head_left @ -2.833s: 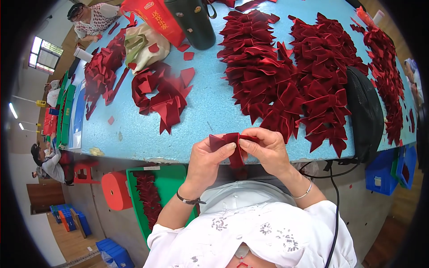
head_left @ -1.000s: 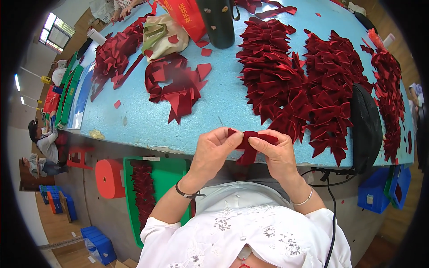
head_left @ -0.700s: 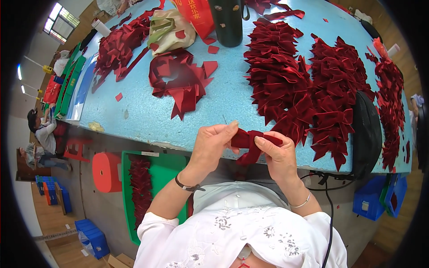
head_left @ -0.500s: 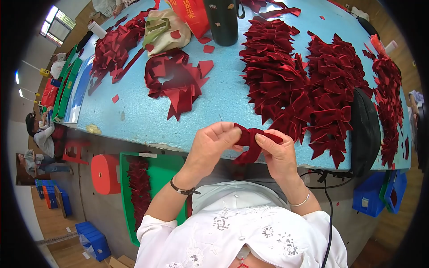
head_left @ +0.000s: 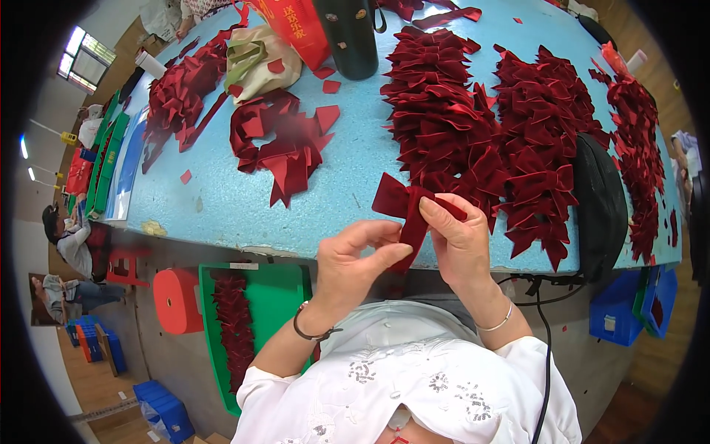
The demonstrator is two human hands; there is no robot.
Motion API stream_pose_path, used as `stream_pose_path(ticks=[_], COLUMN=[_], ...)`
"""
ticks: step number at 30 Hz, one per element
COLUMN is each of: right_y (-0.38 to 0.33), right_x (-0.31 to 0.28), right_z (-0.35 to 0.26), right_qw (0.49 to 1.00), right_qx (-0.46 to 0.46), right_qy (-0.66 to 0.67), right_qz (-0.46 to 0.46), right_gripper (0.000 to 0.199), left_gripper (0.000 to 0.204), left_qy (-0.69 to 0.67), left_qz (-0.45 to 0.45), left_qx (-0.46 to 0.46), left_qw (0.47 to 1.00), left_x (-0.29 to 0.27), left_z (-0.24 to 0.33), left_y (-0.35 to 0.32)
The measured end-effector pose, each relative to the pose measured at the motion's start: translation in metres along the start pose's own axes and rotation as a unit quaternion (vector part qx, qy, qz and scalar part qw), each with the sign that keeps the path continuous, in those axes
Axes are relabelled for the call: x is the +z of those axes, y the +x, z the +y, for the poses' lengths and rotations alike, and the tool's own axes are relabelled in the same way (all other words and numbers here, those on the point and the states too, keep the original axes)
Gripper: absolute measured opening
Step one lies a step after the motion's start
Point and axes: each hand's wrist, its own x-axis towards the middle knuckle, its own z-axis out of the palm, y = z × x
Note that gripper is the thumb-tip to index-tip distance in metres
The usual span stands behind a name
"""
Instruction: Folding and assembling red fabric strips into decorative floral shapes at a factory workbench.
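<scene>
A dark red velvet ribbon bow [head_left: 392, 196] is held up at the near edge of the table, one loop sticking out to the left and a tail hanging down. My right hand [head_left: 462, 240] pinches it near the middle between thumb and fingers, covering part of its right side. Lower down, my left hand [head_left: 359, 255] has its thumb and curled fingers closed at the hanging tail. Just beyond my hands, rows of finished red bows [head_left: 444, 111] lie packed together, with another bow row [head_left: 543, 140] to the right.
Loose red ribbon pieces [head_left: 285, 148] lie left of the bows on the blue table [head_left: 214, 214]. Behind them stand a cloth bag [head_left: 262, 63] and a dark bottle [head_left: 346, 37]. A black pouch [head_left: 600, 207] sits at right. Below the edge are a green tray [head_left: 274, 296] and a red stool [head_left: 176, 300].
My left hand has shifted from the bow's left loop down to its tail. That loop now spreads free, while my right hand keeps its pinch. The view has turned slightly.
</scene>
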Motion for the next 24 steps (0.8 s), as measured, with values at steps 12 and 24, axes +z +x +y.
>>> stream_pose_path(ticks=[12, 24], right_y=[-0.002, -0.009], right_x=[0.001, 0.006], right_z=[0.002, 0.011], right_qw=[0.998, 0.98], right_qx=[-0.043, -0.094], right_qy=[-0.042, -0.177], right_qz=[0.002, 0.011], right_gripper=[0.016, 0.01], left_gripper=[0.016, 0.02], left_qy=[-0.11, 0.351], left_qz=[-0.11, -0.031], left_qx=[-0.131, 0.304], left_qw=[0.979, 0.885], left_x=[-0.013, -0.013], left_z=[0.003, 0.028], left_y=[-0.005, -0.017])
